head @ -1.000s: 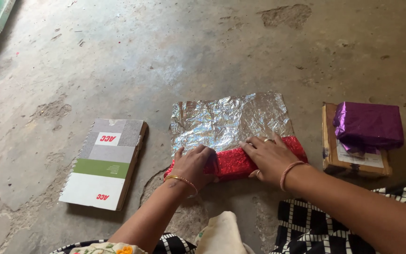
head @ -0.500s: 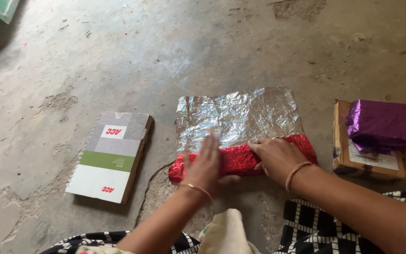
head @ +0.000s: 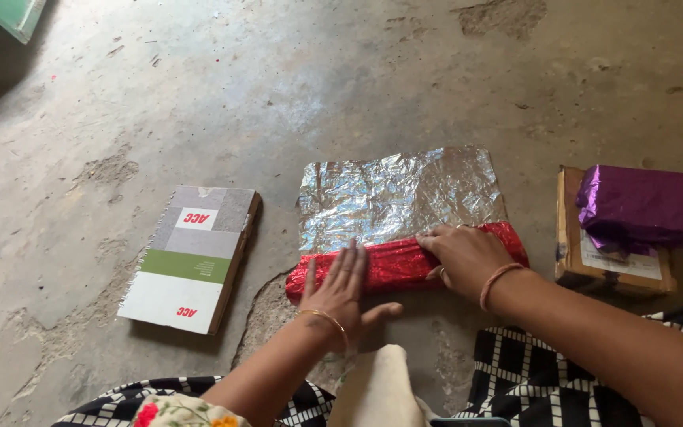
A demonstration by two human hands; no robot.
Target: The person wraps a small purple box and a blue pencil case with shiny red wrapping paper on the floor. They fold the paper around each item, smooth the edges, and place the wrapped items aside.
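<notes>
Centre of frame: left hand (head: 344,291), fingers spread, and right hand (head: 468,257), fingers together, press flat on a red glittery foil-wrapped roll (head: 401,265) at the near edge of a crinkled silver foil sheet (head: 397,194).

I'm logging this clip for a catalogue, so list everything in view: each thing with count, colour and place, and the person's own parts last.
Wrapped parcel: one, shiny red, on the floor at the near edge of the foil, under both hands.
Foil sheet: one, crinkled silver, flat on the floor beyond the red parcel.
Spiral notebook: one, grey, green and white cover, on the floor to the left.
Cardboard box: one, brown, on the floor to the right.
Purple parcel: one, shiny purple, on top of the cardboard box.
Floor: grey concrete, cracked and patchy.
Left hand: flat on the red parcel's left part, gold bangle at the wrist.
Right hand: pressing on the parcel's right part, pink bangle at the wrist.
</notes>
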